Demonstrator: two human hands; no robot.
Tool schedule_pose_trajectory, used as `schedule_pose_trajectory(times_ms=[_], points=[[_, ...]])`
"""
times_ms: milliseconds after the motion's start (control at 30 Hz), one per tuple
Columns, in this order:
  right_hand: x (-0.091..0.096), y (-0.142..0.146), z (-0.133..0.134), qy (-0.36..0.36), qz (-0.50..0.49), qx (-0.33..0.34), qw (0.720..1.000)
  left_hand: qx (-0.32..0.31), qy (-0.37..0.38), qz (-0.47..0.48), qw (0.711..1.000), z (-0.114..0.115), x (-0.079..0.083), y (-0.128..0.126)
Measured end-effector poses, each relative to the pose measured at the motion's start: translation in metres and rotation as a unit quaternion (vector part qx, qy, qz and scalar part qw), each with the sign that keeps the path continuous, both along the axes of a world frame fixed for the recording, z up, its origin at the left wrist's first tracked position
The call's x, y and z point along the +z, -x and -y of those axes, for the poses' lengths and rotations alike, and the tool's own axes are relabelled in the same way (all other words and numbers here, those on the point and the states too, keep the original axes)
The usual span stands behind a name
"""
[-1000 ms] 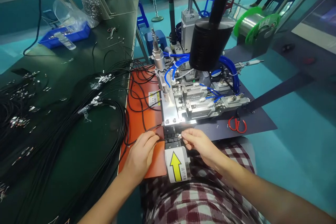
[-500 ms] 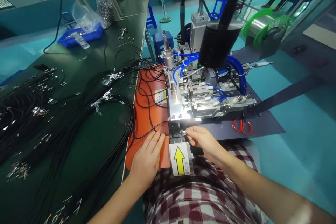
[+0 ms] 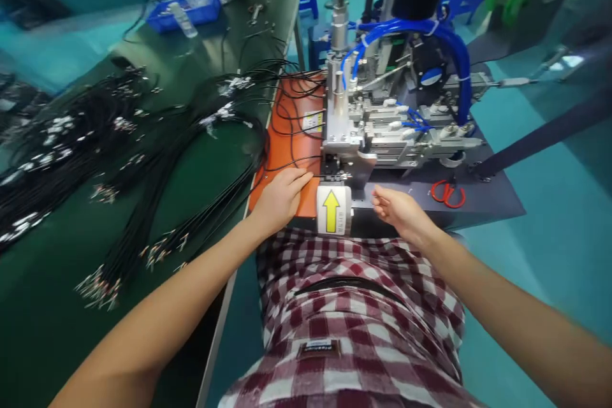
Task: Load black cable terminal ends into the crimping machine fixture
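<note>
My left hand (image 3: 281, 196) rests on the orange mat (image 3: 287, 140), fingers together, pinching a thin black cable (image 3: 291, 162) whose end runs right into the small black fixture (image 3: 335, 176) at the front of the metal machine (image 3: 382, 127). My right hand (image 3: 399, 210) hovers just right of the fixture, above the dark mat (image 3: 488, 197). Its fingers are curled into a loose pinch, and I cannot see anything in them. A white tag with a yellow arrow (image 3: 333, 210) sits between my hands.
Bundles of black cables with metal ends (image 3: 143, 159) cover the green bench on the left. Red-handled scissors (image 3: 448, 193) lie right of my right hand. Blue hoses (image 3: 421, 29) loop over the machine. A blue tray (image 3: 184, 13) stands at the far back.
My right hand has drawn back to the right, away from the fixture it was touching. My left hand stays on the cable at the mat. The view has tilted down and closer.
</note>
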State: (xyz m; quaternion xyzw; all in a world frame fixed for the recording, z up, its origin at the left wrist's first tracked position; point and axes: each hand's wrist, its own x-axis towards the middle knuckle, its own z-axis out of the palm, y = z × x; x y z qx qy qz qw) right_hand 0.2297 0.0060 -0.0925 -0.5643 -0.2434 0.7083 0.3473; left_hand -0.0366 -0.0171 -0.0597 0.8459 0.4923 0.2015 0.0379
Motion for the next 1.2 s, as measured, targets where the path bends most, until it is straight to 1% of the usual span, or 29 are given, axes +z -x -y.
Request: schedule_pose_trajectory(times_ms=[133,233,367,467,567,700,767,833,933,1000,1067,1100,1200], points=[[-0.019,-0.024,0.017,0.025,0.026,0.004,0.999,0.006,0.015,-0.018,1.000,0.004,-0.002,0.002],[-0.031,-0.032,0.023,0.033,0.041,0.010,0.999,0.012,0.010,-0.031,0.999,0.007,0.000,0.003],[-0.037,-0.029,0.028,0.043,0.072,0.015,0.996,0.010,-0.022,-0.028,0.999,0.010,0.006,0.002],[-0.043,-0.021,0.026,0.041,0.080,0.009,0.996,0.015,-0.042,-0.020,0.999,0.007,0.006,0.006],[-0.049,-0.016,0.025,0.033,0.076,-0.008,0.997,0.017,-0.041,-0.020,0.999,0.004,0.003,0.010],[-0.056,-0.015,0.032,0.038,0.069,-0.012,0.997,0.025,-0.020,-0.027,0.999,0.006,0.004,0.013],[-0.059,-0.015,0.036,0.042,0.068,-0.011,0.997,0.028,-0.008,-0.028,0.999,0.002,0.006,0.014],[-0.060,-0.013,0.040,0.045,0.066,-0.007,0.997,0.037,0.006,-0.026,0.999,-0.008,0.008,0.013],[-0.059,-0.007,0.046,0.042,0.065,0.008,0.997,0.062,0.025,-0.021,0.998,-0.028,0.010,0.006],[-0.057,-0.003,0.051,0.038,0.065,0.028,0.997,0.078,0.035,-0.023,0.996,-0.034,0.011,0.000],[-0.055,-0.002,0.055,0.037,0.069,0.059,0.995,0.096,0.043,-0.032,0.994,-0.028,0.014,-0.002],[-0.054,-0.004,0.057,0.030,0.071,0.072,0.994,0.102,0.047,-0.037,0.993,-0.020,0.016,-0.002],[-0.053,-0.025,0.062,-0.022,0.124,0.077,0.989,0.110,0.063,-0.053,0.991,0.020,0.028,0.011]])
